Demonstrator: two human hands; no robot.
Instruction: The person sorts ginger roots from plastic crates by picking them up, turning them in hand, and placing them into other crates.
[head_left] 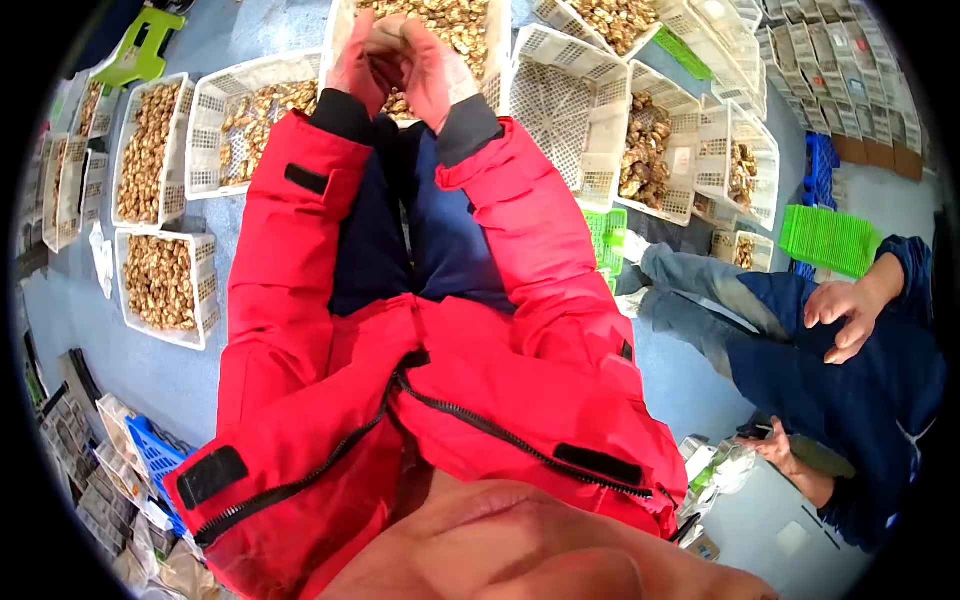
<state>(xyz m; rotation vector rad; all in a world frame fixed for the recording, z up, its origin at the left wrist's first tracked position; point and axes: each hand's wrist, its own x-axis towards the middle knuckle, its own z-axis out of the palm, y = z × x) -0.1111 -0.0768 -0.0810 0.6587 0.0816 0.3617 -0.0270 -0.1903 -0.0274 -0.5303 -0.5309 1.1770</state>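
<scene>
My left hand (366, 66) and my right hand (438, 74) meet over a white plastic crate (497, 45) of small, glossy golden-brown lumps. The fingers of both are curled inward with their tips together. Whatever lies between them, if anything, is hidden. Both wrists come out of the black cuffs of a red jacket (290, 230), above dark blue trousers (455, 235). A second crate (200, 160), partly filled with the same lumps, stands just left of my left hand. To the right of my right hand is a crate (515, 120) whose mesh floor shows.
More crates of lumps stand left (152, 233) and right (690, 190). A green stool (140, 50) is at the upper left. Close on my right sits another person in dark blue (840, 390), one hand (848, 312) raised near stacked green baskets (828, 240).
</scene>
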